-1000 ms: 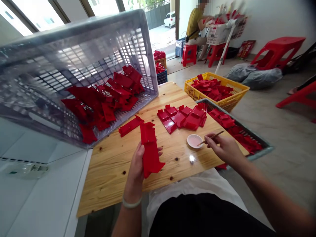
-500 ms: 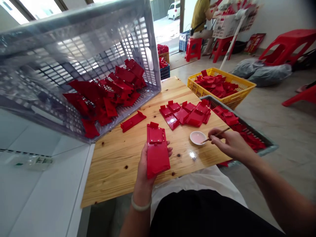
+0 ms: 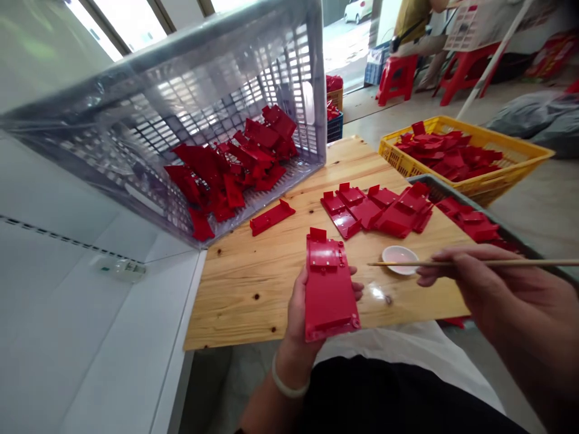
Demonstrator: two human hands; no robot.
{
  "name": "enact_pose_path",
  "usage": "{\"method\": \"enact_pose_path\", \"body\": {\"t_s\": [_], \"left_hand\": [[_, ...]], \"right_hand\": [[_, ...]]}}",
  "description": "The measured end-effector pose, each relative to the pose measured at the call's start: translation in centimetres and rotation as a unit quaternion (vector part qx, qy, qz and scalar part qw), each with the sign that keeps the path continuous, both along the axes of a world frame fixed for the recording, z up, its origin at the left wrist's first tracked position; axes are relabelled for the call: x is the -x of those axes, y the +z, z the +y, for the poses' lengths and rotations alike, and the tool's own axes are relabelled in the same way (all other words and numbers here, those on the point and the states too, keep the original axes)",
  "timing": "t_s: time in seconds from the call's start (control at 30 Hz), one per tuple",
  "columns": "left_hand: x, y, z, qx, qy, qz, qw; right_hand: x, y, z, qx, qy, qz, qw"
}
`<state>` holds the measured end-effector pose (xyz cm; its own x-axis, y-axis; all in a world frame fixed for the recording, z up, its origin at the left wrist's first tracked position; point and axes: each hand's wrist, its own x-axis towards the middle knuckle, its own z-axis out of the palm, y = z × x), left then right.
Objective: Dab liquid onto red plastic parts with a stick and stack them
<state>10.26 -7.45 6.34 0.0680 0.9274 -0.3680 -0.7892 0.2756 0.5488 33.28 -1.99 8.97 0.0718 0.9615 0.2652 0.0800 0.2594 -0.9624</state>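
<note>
My left hand [image 3: 299, 307] is closed around a flat red plastic part [image 3: 330, 295], held tilted toward me over the table's front edge. That part has a raised panel and an upright tab at its far end. Between the fingers of my right hand [image 3: 488, 289] is a thin wooden brush [image 3: 434, 263], lying nearly level, its tip pointing left. The tip is in the air between the red part and a small white dish [image 3: 400, 260] of pale pink liquid. Beyond the dish, several similar red parts [image 3: 380, 210] overlap on the wooden table [image 3: 235, 319].
A grey plastic-wrapped crate [image 3: 316, 138] lies on its side at the left, with red parts inside. One red piece [image 3: 272, 217] lies before it. A yellow basket [image 3: 506, 178] and a grey-green bin [image 3: 534, 253] of red parts stand right. A person [image 3: 411, 24] sits in the background.
My right hand has lifted the brush out of the dish and brought it up and closer, its tip now left of the dish. The red part has tilted slightly. The view has shifted left.
</note>
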Motion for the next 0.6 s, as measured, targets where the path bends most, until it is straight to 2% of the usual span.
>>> {"method": "enact_pose_path", "body": {"t_s": [0.1, 0.2, 0.3, 0.6], "left_hand": [[-0.8, 0.3, -0.4, 0.003, -0.015, -0.02, 1.0], [-1.2, 0.5, -0.7, 0.002, -0.015, -0.022, 1.0], [-1.3, 0.8, -0.8, 0.021, -0.015, -0.007, 1.0], [-1.7, 1.4, -0.7, 0.053, -0.008, 0.011, 0.999]], "right_hand": [[1.9, 0.8, -1.0, -0.013, 0.06, 0.029, 0.998], [3.2, 0.7, -0.9, -0.047, 0.094, 0.03, 0.994], [3.9, 0.3, -0.8, -0.071, 0.09, 0.021, 0.993], [4.2, -0.1, -0.8, -0.051, 0.084, 0.005, 0.995]]}}
